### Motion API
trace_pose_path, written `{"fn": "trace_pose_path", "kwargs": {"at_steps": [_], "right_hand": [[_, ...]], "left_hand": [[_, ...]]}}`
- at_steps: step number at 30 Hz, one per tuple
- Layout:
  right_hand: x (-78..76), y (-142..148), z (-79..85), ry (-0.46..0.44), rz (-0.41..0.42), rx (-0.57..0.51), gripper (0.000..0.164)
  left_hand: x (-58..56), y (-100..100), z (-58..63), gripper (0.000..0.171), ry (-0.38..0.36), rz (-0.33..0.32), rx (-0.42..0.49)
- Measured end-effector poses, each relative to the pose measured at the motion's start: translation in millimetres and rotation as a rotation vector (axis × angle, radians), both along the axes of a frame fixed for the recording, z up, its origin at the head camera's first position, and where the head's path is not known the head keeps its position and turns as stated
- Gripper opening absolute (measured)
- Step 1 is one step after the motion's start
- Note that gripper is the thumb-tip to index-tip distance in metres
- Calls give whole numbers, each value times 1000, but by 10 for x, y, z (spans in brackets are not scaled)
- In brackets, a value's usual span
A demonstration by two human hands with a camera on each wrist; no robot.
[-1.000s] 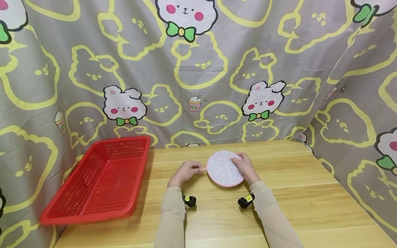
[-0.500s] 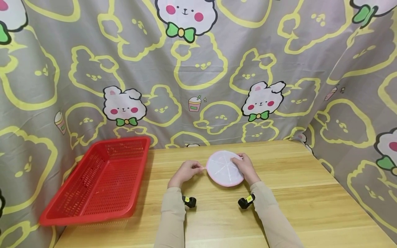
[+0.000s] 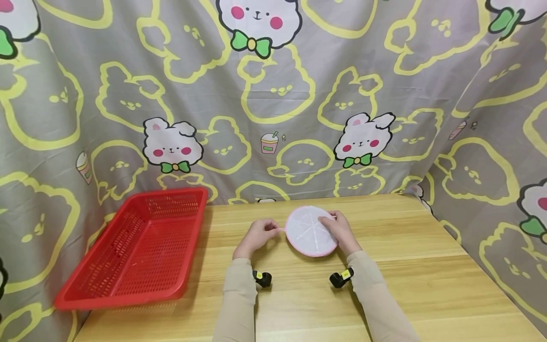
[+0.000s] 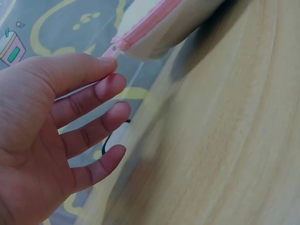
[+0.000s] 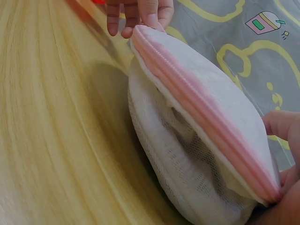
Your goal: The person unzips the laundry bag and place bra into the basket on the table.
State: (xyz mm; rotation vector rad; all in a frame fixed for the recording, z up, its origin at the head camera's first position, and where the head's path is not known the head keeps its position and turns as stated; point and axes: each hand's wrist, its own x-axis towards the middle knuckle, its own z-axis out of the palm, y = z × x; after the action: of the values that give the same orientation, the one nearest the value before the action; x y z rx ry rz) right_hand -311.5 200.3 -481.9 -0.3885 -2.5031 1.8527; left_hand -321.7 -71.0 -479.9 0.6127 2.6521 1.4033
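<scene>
A round white mesh laundry bag [image 3: 308,240] with a pink zipper [image 5: 199,101] round its edge is held tilted between both hands over the wooden table [image 3: 295,308]. Its top panel has pale lines radiating like a citrus slice. My left hand [image 3: 255,237] pinches the small pink tab at the bag's left end between thumb and index finger; its other fingers are spread apart in the left wrist view. On the opposite side, my right hand [image 3: 343,233] grips the bag's edge, thumb on the top panel and fingers hidden underneath. The mesh underside [image 5: 164,140] bulges below the zipper.
A large red plastic basket [image 3: 188,266] with slotted sides stands at the table's left. Behind the table hangs a grey curtain [image 3: 231,104] with yellow outlines and rabbit faces. Black cameras [image 3: 342,278] sit at both wrists.
</scene>
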Motion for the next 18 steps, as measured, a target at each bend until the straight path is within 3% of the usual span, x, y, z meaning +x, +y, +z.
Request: {"fn": "trace_pose_path", "kwargs": {"at_steps": [11,18], "right_hand": [[8,20,66,10,-23,-6,49],[-1,60,68,11,-30,-36,46]], "left_hand": [[-26,58,-15,13,70,50,6],[-25,116,-9,11,104,123,1]]}}
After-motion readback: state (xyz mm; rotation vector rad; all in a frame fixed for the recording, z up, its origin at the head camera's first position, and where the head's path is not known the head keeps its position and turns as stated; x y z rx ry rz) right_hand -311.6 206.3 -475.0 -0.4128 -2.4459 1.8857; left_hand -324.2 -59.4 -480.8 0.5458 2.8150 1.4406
